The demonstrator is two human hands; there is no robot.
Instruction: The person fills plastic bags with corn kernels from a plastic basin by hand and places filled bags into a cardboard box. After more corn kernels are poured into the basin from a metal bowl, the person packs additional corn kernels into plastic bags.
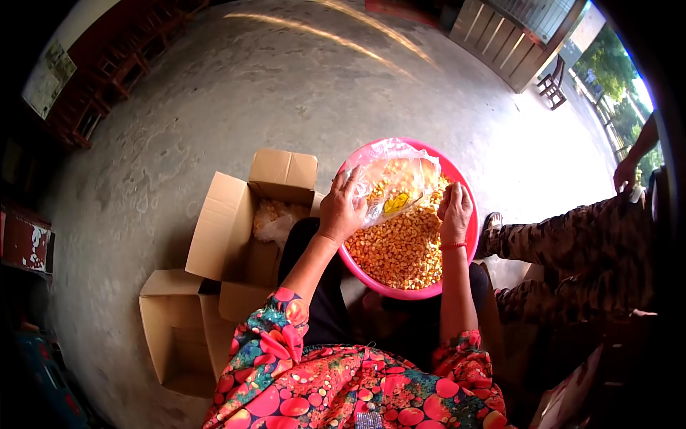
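Currently, the left hand grips a clear plastic bag over corn kernels in the pink basin; the right hand has curled fingers, but whether they hold anything is unclear.

This looked like a big room in a home, with a bare gray floor and dark wooden chairs in a row by the wall. A wooden door with slats stood by the bright way out, where another chair stood in the light and green trees showed outside. It looked like a place for home jobs too, because a pink tub full of yellow corn and open cardboard boxes were right there in the room.
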